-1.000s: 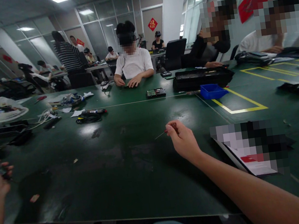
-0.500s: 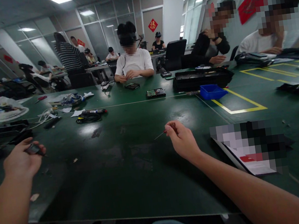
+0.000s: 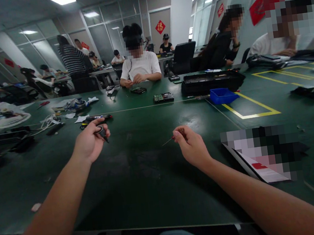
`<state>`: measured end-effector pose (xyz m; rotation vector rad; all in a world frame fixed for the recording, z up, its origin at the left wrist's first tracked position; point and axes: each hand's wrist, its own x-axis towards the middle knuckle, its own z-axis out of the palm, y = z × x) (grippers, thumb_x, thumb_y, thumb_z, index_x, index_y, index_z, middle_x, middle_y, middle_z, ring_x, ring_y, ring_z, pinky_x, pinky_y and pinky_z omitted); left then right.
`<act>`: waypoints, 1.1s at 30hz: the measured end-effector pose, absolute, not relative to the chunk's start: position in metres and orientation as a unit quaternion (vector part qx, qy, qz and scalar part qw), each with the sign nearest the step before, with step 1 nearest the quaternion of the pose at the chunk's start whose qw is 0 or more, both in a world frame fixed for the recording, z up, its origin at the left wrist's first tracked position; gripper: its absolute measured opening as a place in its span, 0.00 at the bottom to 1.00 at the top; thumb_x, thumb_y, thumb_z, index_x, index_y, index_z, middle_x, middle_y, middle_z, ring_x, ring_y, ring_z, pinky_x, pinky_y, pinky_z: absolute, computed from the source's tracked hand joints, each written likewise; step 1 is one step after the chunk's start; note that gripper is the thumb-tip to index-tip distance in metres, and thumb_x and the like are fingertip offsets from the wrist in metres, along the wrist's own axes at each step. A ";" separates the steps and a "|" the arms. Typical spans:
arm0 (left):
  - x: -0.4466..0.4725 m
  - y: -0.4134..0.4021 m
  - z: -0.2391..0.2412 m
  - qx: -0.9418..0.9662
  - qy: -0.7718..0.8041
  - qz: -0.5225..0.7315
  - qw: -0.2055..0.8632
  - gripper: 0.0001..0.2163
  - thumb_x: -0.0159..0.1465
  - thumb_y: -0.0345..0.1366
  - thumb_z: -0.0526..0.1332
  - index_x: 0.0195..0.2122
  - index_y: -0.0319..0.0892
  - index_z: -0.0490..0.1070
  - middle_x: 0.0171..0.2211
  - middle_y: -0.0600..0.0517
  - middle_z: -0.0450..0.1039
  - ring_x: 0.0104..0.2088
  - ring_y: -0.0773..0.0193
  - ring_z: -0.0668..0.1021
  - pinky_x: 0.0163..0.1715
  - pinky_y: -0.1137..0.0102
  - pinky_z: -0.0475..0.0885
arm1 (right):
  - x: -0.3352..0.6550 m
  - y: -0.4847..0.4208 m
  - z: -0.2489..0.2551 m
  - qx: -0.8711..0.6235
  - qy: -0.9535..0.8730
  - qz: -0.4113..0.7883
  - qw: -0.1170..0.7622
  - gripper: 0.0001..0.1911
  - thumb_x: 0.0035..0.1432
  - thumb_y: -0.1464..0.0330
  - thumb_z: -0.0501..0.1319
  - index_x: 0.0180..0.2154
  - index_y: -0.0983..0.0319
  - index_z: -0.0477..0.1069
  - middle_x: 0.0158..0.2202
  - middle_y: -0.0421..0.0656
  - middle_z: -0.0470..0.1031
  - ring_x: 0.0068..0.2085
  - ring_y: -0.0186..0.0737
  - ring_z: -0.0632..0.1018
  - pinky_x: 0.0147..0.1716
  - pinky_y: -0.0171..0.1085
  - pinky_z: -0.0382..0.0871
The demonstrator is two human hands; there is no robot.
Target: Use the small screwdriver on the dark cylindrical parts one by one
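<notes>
Screwdriver (image 3: 173, 137) sits clasped in the right hand (image 3: 192, 145); the left hand (image 3: 88, 142) grips what seems a dark tool (image 3: 102, 133)

Left forearm (image 3: 56, 202) and right forearm (image 3: 256, 193) slanted inward from the lower corners.
The left hand (image 3: 88, 144) had its palm turned inward and its fingers curled; the right hand (image 3: 192, 145) was closed, thumb and bent fingers pinched together, its wrist nearly straight.
</notes>
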<state>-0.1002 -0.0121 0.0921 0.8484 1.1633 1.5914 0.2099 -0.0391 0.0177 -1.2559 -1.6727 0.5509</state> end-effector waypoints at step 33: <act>0.005 0.000 -0.007 0.784 0.481 0.317 0.231 0.19 0.63 0.27 0.66 0.55 0.44 0.73 0.52 0.47 0.76 0.54 0.55 0.76 0.59 0.58 0.67 | 0.209 -0.036 0.021 -0.492 -0.597 0.315 0.550 0.12 0.64 0.58 0.58 0.37 0.59 0.73 0.30 0.41 0.77 0.33 0.41 0.78 0.36 0.41 0.71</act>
